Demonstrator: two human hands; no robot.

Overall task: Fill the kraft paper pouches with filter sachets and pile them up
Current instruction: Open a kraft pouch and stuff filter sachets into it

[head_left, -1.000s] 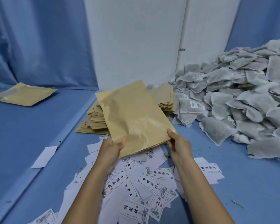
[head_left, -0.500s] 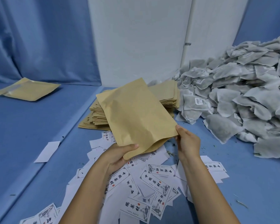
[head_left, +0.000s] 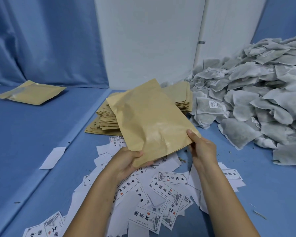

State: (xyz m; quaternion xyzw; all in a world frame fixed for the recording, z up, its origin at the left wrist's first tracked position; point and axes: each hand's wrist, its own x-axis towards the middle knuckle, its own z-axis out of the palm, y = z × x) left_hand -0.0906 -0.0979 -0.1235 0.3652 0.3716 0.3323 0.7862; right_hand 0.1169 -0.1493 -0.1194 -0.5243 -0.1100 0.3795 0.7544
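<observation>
A flat kraft paper pouch (head_left: 149, 120) is held up over the blue surface, tilted away from me. My left hand (head_left: 128, 161) grips its near left corner, thumb on top. My right hand (head_left: 201, 147) pinches the near right corner. Behind it lies a fanned stack of empty kraft pouches (head_left: 106, 120). A big heap of grey-white filter sachets (head_left: 256, 100) fills the right side. One kraft pouch (head_left: 31, 93) lies alone at the far left.
Printed white labels (head_left: 162, 190) are scattered under my forearms, and one blank slip (head_left: 52, 157) lies to the left. A white wall panel (head_left: 149, 40) and blue curtains (head_left: 41, 40) close off the back. A seam in the blue surface (head_left: 58, 159) runs diagonally.
My left hand slid from the pouch's left edge to its near corner and now grips it from below. The pouch shifted slightly right and lower; my right hand stays on its right corner.
</observation>
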